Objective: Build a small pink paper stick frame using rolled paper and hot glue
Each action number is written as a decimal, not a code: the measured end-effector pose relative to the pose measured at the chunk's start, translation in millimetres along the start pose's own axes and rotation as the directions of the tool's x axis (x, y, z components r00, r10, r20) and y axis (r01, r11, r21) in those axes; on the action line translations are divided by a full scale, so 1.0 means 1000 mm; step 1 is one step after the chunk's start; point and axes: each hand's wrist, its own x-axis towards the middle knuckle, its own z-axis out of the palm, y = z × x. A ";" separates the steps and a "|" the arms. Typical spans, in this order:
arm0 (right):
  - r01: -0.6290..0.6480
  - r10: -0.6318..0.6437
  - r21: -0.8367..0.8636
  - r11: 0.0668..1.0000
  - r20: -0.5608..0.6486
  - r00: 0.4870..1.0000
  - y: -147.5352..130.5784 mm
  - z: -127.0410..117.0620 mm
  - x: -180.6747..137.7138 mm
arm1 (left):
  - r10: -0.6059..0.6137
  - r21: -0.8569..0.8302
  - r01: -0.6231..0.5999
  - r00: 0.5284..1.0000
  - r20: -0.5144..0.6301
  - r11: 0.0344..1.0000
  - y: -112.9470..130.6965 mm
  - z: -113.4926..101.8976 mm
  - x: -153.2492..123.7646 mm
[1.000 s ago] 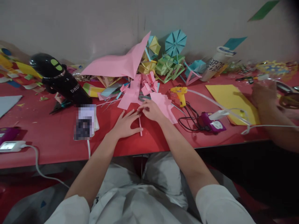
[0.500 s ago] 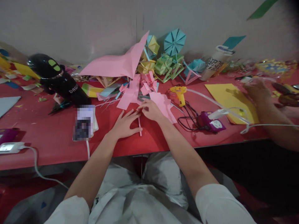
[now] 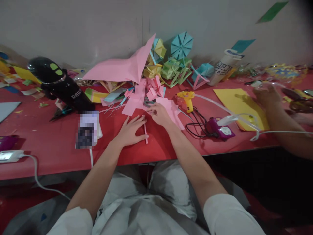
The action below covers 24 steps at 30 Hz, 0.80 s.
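Note:
A narrow folded strip of pink paper (image 3: 146, 132) lies lengthwise on the red table. My left hand (image 3: 129, 132) rests flat beside it with the fingers spread; its thumb and fingertips touch the strip near both ends. Just past the strip's far end is my right hand (image 3: 160, 115), its fingers bent together. Whether it pinches anything small cannot be made out. Flat pieces of pink paper (image 3: 168, 109) lie beside and partly behind the right hand, and folded pink pieces (image 3: 155, 89) are heaped farther back.
A yellow glue gun (image 3: 187, 99) and a purple power socket (image 3: 221, 127) stand to the right, with cables. At left are a black bottle (image 3: 70, 88) and a phone (image 3: 86, 129). Paper umbrellas (image 3: 182, 45) line the wall. Another person's hand (image 3: 267, 96) works at far right near yellow paper (image 3: 225, 94).
My right hand has drawn back slightly to the right, off the strip's far end and the left fingertips. The left hand and the strip stay in place.

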 end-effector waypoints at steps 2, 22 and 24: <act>-0.017 0.017 0.012 1.000 -0.026 1.000 0.002 -0.001 0.000 | -0.002 0.004 0.002 1.000 -0.003 1.000 0.000 0.000 0.000; -0.185 0.225 0.139 0.973 -0.378 0.898 0.006 -0.030 0.002 | -0.158 -0.255 0.076 0.934 -0.319 0.964 -0.009 0.000 0.000; -0.200 0.247 0.152 0.968 -0.432 0.868 0.007 -0.033 0.001 | -0.259 -0.237 0.178 0.888 -0.379 0.955 -0.013 -0.005 0.005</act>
